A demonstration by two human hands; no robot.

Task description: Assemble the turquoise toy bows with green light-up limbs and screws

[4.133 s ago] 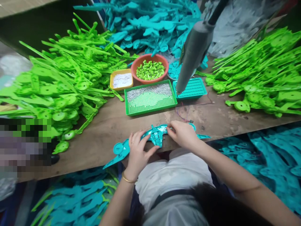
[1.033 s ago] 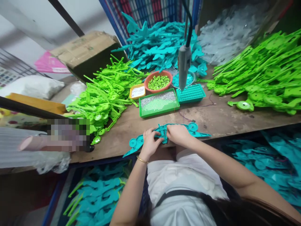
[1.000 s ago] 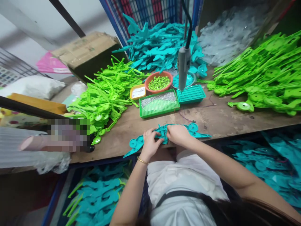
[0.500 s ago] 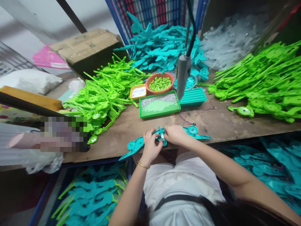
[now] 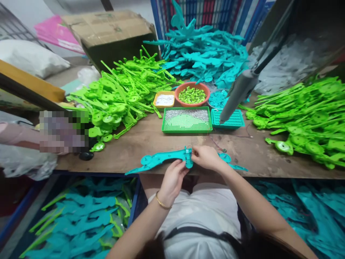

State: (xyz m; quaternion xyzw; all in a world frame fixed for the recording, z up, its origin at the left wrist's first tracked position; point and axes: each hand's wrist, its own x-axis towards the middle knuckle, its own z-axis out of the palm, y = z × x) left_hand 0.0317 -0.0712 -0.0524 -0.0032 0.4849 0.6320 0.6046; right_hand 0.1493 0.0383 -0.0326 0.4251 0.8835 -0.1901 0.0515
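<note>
A long turquoise plastic part [image 5: 161, 157] with wing-like ends lies across the front edge of the wooden table. Its middle section holds a small pale piece, too small to name. My left hand [image 5: 174, 177], with a gold bangle at the wrist, pinches the lower edge of that middle section. Against its right side my right hand [image 5: 206, 157] is closed, thumb and finger together; what they grip, if anything, is hidden. This hand covers some of the part's right half. A grey electric screwdriver [image 5: 238, 95] hangs tilted above the table, apart from both hands.
Behind my hands stand a green tray of small metal pieces [image 5: 187, 130], a turquoise tray [image 5: 233, 124], an orange bowl [image 5: 192, 103] and a yellow dish [image 5: 164, 105]. Lime-green parts [image 5: 115, 93] are heaped left and right, turquoise parts [image 5: 205, 54] at the back. Thin wires [image 5: 244, 136] lie right.
My left hand has drawn down from the top of the part's middle to its lower edge, uncovering its left half. The view has shifted, and the screwdriver now hangs more slanted.
</note>
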